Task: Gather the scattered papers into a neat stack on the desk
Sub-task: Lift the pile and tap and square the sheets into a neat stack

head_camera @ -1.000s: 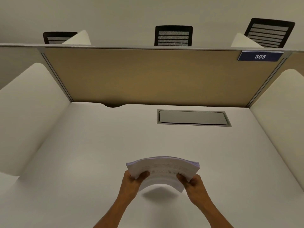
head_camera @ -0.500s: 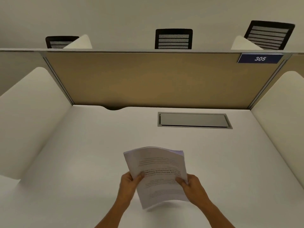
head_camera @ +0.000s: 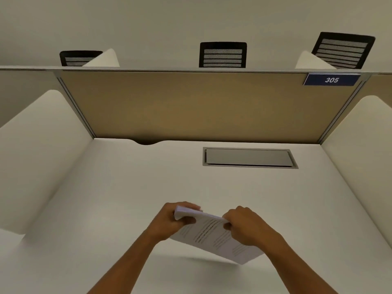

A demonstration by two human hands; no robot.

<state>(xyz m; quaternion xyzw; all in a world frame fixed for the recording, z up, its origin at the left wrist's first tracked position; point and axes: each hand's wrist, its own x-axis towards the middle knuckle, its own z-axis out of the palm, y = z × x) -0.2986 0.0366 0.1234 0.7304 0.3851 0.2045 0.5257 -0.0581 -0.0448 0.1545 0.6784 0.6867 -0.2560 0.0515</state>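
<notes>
The papers (head_camera: 214, 234) hang tilted above the desk (head_camera: 106, 198) at lower centre, our left hand (head_camera: 169, 221) and right hand (head_camera: 246, 228) gripping opposite edges; we should tap them square, then lay them flat.

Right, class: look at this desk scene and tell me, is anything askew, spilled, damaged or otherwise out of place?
Only the stack of papers: it is tilted and skewed above the desk, gripped by the left hand and right hand, not yet lying flat. No spill or damage shows.
</notes>
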